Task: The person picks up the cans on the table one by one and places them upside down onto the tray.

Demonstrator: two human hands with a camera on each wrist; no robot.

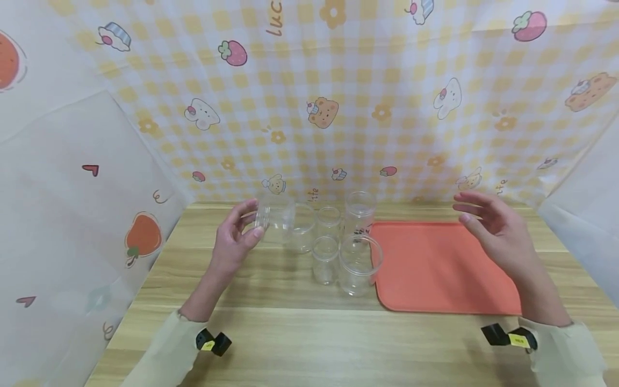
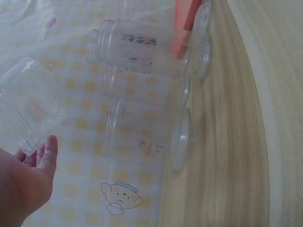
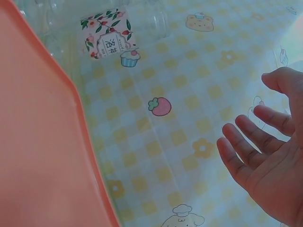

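Left hand [image 1: 234, 236]: pinches a clear plastic jar [image 1: 278, 217] at its left end, thumb on one side, fingers on the other.
Right hand [image 1: 498, 231]: hangs raised near the right end of a coral tray [image 1: 435, 274], fingers spread and loosely bent, thumb well apart from them.
Clear plastic jar: lifted off the wood-grain table [image 1: 271, 344], left of the other jars, tilted compared with those standing; set apart from them in the left wrist view.
Back jars: stand close together, from left to right a wide jar [image 1: 301, 239], a small jar [image 1: 329, 221] and a taller jar [image 1: 360, 212].
Front jars: stand side by side, a narrow jar [image 1: 325, 266] on the left, a wide-mouthed jar [image 1: 357, 269] on the right, just beside the tray's left edge.
Printed label [image 3: 108, 35]: shows leaves and red fruit on a jar in the right wrist view; cannot tell which from the head view.
Wrists: clad in pale sleeves [image 1: 164, 349], each bearing a black camera [image 1: 221, 344] with a yellow sticker.
Backdrop [image 1: 300, 70]: hangs behind the table in yellow-and-white check, dotted with strawberries, flowers, cupcakes and cartoon animals.
Side sheet [image 1: 63, 215]: hangs at left, white with small hearts.
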